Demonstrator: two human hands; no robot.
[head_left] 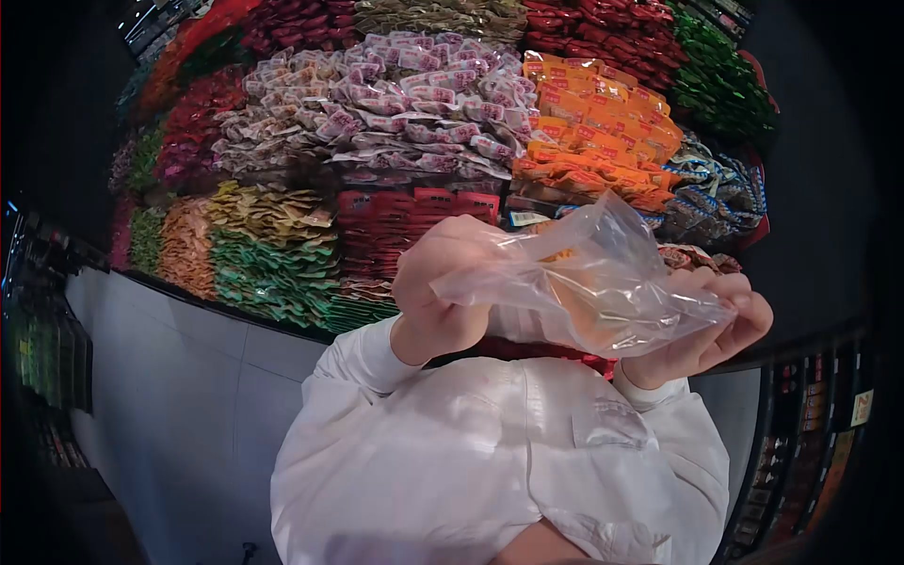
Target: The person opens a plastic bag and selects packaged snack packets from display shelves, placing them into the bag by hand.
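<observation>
A clear plastic bag [603, 282] is stretched out between my two hands, in front of my chest. My left hand [443, 282] is closed on the bag's left side, with its fingertips partly hidden behind the film. On the opposite side, my right hand [711, 320] pinches the bag's edge between thumb and fingers. Orange colour shows through the thin, crumpled film; whether something lies inside I cannot tell. Just beyond the bag are orange packets [598, 122] and dark red packets [419, 221] on a display.
The display is heaped with sorted small packets, including white-and-pink packets [424, 94], green packets [273, 273] and blue-edged dark packets [711, 188]. Grey floor tiles [188, 377] lie to the left. A stocked shelf [810, 452] stands at the right.
</observation>
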